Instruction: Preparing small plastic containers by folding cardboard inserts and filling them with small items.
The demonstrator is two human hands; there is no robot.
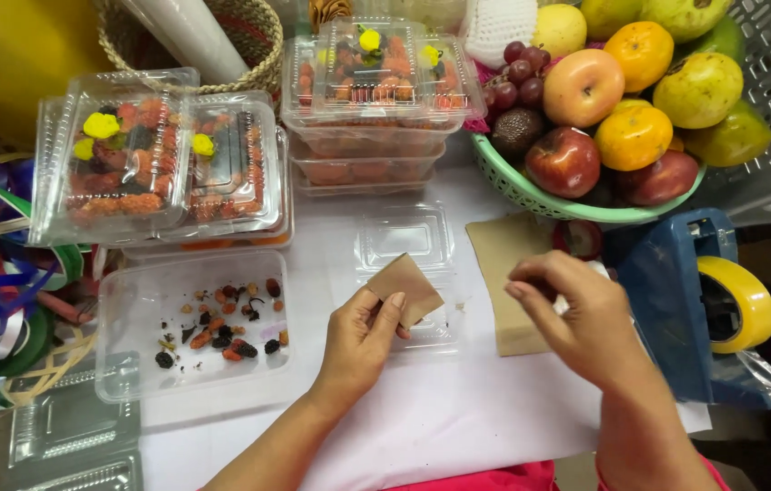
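Holding a small brown paper square (406, 287) pinched in the left hand (360, 344), keep it flat over the clear box (406, 273); right hand (576, 314) hovers, fingers together, holding nothing.

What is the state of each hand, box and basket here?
Left hand: pinching small brown paper square.
Right hand: fingers curled, no visible grip.
Clear plastic tray: open, few dried bits inside.
Stacked clear lidded boxes: closed, filled.
Green plastic basket: heaped with fruit.
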